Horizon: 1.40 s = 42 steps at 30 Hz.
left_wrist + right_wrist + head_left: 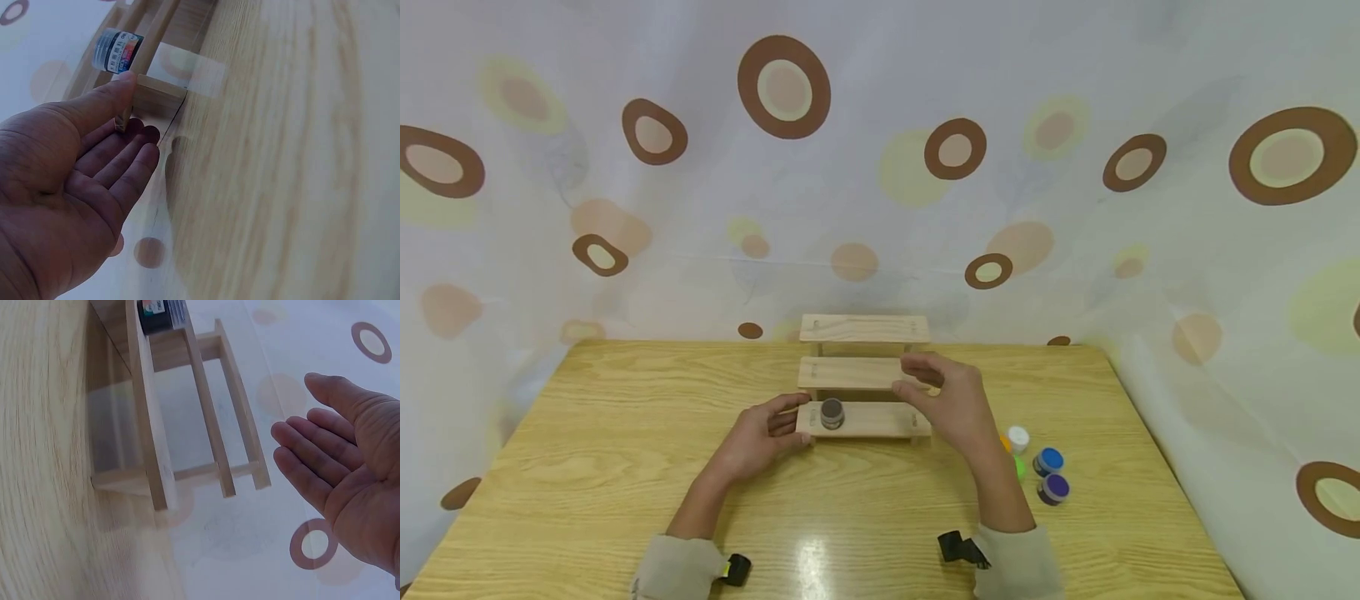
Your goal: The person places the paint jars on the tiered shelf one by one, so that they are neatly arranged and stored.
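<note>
A three-step wooden display stand (872, 419) stands at the back of the table. Near the left end of its lowest step sits a small paint jar (832, 413) with a dark lid; its printed label shows in the left wrist view. My left hand (756, 440) holds the left end of that step, thumb at the front corner and fingers round toward the back. Over the stand's right side hovers my right hand (951, 404), fingers loosely extended and holding nothing. In the right wrist view the palm (369, 494) faces the stand, apart from it.
Right of the stand, partly behind my right forearm, are several more jars: white (1018, 438), blue (1048, 462), purple (1054, 489), green (1019, 467) and orange (1004, 443). A patterned cloth (865, 208) hangs behind the wooden table (625, 433) and along its sides.
</note>
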Tool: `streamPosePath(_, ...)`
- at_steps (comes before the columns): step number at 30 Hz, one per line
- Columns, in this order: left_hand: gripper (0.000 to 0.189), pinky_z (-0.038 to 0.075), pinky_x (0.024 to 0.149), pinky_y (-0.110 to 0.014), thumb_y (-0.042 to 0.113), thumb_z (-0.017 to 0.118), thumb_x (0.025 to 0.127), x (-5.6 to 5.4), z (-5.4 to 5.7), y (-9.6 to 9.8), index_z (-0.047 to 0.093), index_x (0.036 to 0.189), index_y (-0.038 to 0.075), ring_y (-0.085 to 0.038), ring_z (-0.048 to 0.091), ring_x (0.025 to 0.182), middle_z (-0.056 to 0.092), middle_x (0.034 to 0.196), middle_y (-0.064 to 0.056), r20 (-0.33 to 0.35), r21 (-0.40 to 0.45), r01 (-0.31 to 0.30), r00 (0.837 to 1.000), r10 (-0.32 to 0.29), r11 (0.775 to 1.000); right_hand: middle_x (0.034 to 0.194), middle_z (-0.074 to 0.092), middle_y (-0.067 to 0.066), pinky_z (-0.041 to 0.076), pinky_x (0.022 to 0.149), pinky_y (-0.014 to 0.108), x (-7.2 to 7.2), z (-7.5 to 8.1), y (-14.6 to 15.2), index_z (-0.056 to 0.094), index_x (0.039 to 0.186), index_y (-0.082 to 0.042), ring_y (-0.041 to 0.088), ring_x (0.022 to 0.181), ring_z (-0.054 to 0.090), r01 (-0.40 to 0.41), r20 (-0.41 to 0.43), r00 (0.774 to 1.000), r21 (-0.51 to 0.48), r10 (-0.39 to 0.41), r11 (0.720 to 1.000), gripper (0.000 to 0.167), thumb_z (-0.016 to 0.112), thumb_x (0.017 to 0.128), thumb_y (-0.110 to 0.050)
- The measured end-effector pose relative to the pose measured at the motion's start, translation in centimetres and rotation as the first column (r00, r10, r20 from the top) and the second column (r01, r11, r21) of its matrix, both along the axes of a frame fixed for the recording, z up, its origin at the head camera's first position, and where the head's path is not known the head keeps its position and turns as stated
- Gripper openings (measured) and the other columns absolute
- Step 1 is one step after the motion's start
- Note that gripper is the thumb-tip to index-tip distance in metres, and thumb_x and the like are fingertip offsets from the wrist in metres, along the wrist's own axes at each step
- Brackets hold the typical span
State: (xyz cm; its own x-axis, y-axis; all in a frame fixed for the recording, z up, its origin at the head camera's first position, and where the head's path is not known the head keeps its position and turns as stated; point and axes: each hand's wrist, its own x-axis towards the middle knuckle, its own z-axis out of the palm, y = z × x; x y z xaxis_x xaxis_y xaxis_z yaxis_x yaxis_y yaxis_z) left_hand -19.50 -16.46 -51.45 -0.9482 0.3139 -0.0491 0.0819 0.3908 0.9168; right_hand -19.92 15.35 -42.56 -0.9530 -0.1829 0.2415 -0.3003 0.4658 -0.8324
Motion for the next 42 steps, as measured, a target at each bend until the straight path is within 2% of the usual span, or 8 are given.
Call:
streamPosePath(7, 0.063, 0.055, 0.110, -0.044, 0.017, 0.081, 0.097, 0.0, 0.2, -0.1, 0.055, 0.154, 0.012, -0.042, 0.057, 0.138, 0.050, 0.158, -0.020, -0.009, -0.003, -0.010, 1.000, 0.010, 1.000, 0.126, 0.076, 0.009, 0.061, 0.101, 0.048, 0.1, -0.1, 2.0, 0.071, 0.135, -0.009, 0.028, 0.121, 0.071, 0.036, -0.051, 0.998, 0.057, -0.034, 0.998, 0.045, 0.084, 0.095, -0.024)
streamPosePath(15, 0.064, 0.054, 0.112, -0.045, 0.019, 0.081, 0.097, 0.1, 0.0, -0.1, 0.054, 0.155, 0.014, -0.042, 0.056, 0.139, 0.051, 0.157, -0.022, 0.005, -0.009, -0.001, 1.000, 0.001, 1.000, 0.127, 0.075, 0.010, 0.061, 0.102, 0.036, 0.7, -0.5, 5.1, 0.072, 0.132, -0.010, 0.030, 0.121, 0.071, 0.082, -0.075, 0.994, 0.038, -0.079, 0.996, 0.041, 0.084, 0.094, -0.017)
streamPosePath(20, 0.064, 0.053, 0.112, -0.046, 0.018, 0.080, 0.097, 0.1, 0.2, -0.5, 0.054, 0.155, 0.014, -0.041, 0.055, 0.140, 0.049, 0.159, -0.021, 0.006, -0.008, -0.001, 1.000, 0.001, 1.000, 0.127, 0.075, 0.012, 0.061, 0.101, 0.043, 0.9, -1.2, 7.5, 0.072, 0.131, -0.011, 0.030, 0.120, 0.071, 0.086, -0.063, 0.995, 0.062, -0.083, 0.994, 0.040, 0.084, 0.094, -0.020)
streamPosePath(24, 0.065, 0.053, 0.112, -0.045, 0.019, 0.080, 0.097, 0.0, 0.1, -0.4, 0.053, 0.156, 0.012, -0.042, 0.055, 0.140, 0.049, 0.159, -0.021, -0.002, 0.011, 0.021, 1.000, -0.021, 1.000, 0.129, 0.074, 0.012, 0.059, 0.100, 0.024, 1.2, -1.5, 9.9, 0.071, 0.134, -0.010, 0.030, 0.122, 0.070, 0.106, -0.048, 0.994, 0.082, -0.103, 0.991, 0.042, 0.083, 0.095, -0.019)
streamPosePath(27, 0.064, 0.054, 0.111, -0.045, 0.020, 0.080, 0.098, 0.0, 0.0, -0.1, 0.053, 0.155, 0.010, -0.043, 0.055, 0.140, 0.049, 0.159, -0.022, -0.006, 0.023, 0.030, 1.000, -0.029, 0.999, 0.131, 0.073, 0.011, 0.056, 0.099, 0.017, 1.4, -2.0, 11.9, 0.070, 0.135, -0.010, 0.030, 0.123, 0.070, 0.116, -0.033, 0.993, 0.095, -0.113, 0.989, 0.042, 0.082, 0.096, -0.020)
streamPosePath(31, 0.064, 0.053, 0.112, -0.044, 0.019, 0.080, 0.098, 0.0, -0.1, 0.0, 0.053, 0.156, 0.010, -0.043, 0.055, 0.140, 0.049, 0.159, -0.022, -0.007, 0.024, 0.028, 1.000, -0.027, 0.999, 0.134, 0.071, 0.012, 0.057, 0.103, 0.026, 1.3, -2.9, 13.9, 0.068, 0.138, -0.010, 0.032, 0.126, 0.067, 0.098, -0.012, 0.995, 0.108, -0.097, 0.989, 0.043, 0.080, 0.098, -0.020)
streamPosePath(38, 0.064, 0.053, 0.112, -0.046, 0.015, 0.080, 0.097, 0.0, 0.0, 0.2, 0.054, 0.155, 0.009, -0.043, 0.055, 0.139, 0.050, 0.157, -0.025, -0.014, 0.026, 0.020, 1.000, -0.019, 0.999, 0.138, 0.069, 0.013, 0.052, 0.100, 0.011, 1.7, -4.1, 17.3, 0.065, 0.142, -0.010, 0.037, 0.130, 0.064, 0.027, 0.065, 0.997, 0.138, -0.037, 0.990, 0.044, 0.075, 0.101, -0.020)
streamPosePath(42, 0.064, 0.053, 0.112, -0.046, 0.016, 0.080, 0.097, 0.0, -0.2, 0.0, 0.053, 0.155, 0.010, -0.043, 0.055, 0.140, 0.050, 0.157, -0.025, -0.008, 0.027, 0.019, 1.000, -0.019, 0.999, 0.140, 0.067, 0.015, 0.050, 0.103, 0.011, 1.9, -5.2, 18.6, 0.063, 0.144, -0.007, 0.038, 0.132, 0.062, -0.033, 0.123, 0.992, 0.109, 0.020, 0.994, 0.045, 0.075, 0.101, -0.019)
